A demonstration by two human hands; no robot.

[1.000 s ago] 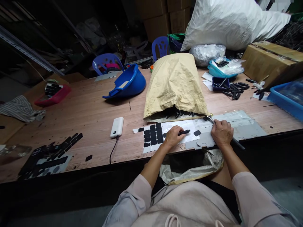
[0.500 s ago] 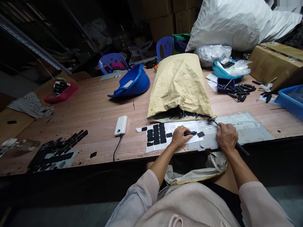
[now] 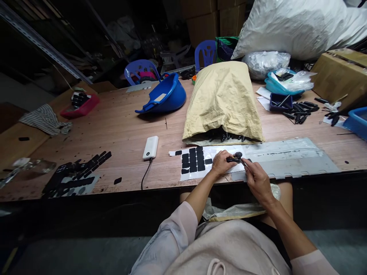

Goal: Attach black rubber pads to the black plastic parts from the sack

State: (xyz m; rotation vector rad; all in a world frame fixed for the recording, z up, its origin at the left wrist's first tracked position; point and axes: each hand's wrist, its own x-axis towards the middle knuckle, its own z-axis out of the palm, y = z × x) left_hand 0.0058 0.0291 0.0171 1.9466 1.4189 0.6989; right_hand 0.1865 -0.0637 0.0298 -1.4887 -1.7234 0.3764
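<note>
My left hand (image 3: 220,163) pinches a slim black part (image 3: 230,159) just above the work surface. A small hammer (image 3: 238,155) is gripped in my right hand (image 3: 258,181), its round head over the part's right end; whether they touch I cannot tell. Beneath my hands lie a white sheet (image 3: 211,151) and, to its right, a grey board (image 3: 304,162). Rows of black rounded pads (image 3: 193,160) sit on the sheet, left of my left hand. Straight ahead, a yellow woven sack (image 3: 223,95) opens toward me with black parts inside its mouth.
A white power bank (image 3: 150,147) with a cable lies left of the sheet. Beyond it stands a tilted blue basin (image 3: 168,95). More black parts (image 3: 302,110) lie at the right near a cardboard box (image 3: 341,78). An open sack (image 3: 237,211) rests on my lap.
My right hand has swung the hammer leftward, bringing its head from the board's far edge to above the black part. My left hand keeps its grip. The view has shifted slightly.
</note>
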